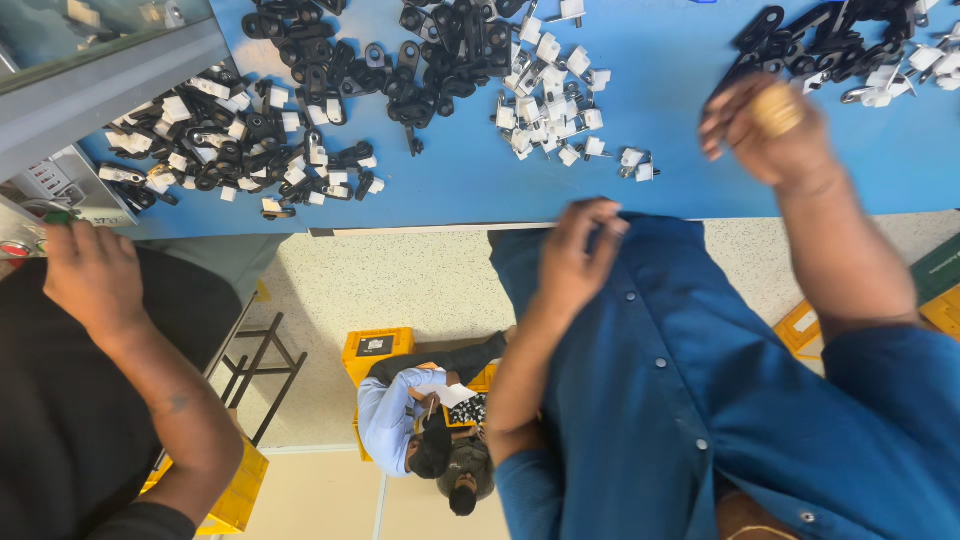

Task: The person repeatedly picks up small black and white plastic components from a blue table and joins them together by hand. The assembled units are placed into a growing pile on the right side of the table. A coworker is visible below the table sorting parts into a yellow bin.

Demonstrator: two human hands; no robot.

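Head view, notes from the largest thing to the smallest:

- Blue flat tabletop (680, 70) runs across the upper part of the view, with parts strewn over it.
- Dark blue buttoned shirt (680, 400) of the person fills the lower right, against the table's near edge.
- Co-worker's arm in a black sleeve at lower left; that hand (95, 275) rests by a grey control box with a red button (50, 190).
- Heap of black plastic link-shaped clips (420, 60) at top centre. A second, mixed heap of black and white pieces (230, 140) lies to the left, well apart from both of the person's hands.
- Scatter of small white plastic blocks (550, 115) lies on the table just beyond the left hand.
- Right hand (770, 125) hovers over the table with fingers curled. Motion blur hides the grip, so I cannot tell whether it is clenched.
- Left hand (575, 260) is at the table edge over the shirt, fingers bent. I cannot tell if it grasps anything.
- Small gold-coloured round piece (778, 108) shows at the right hand's knuckles.
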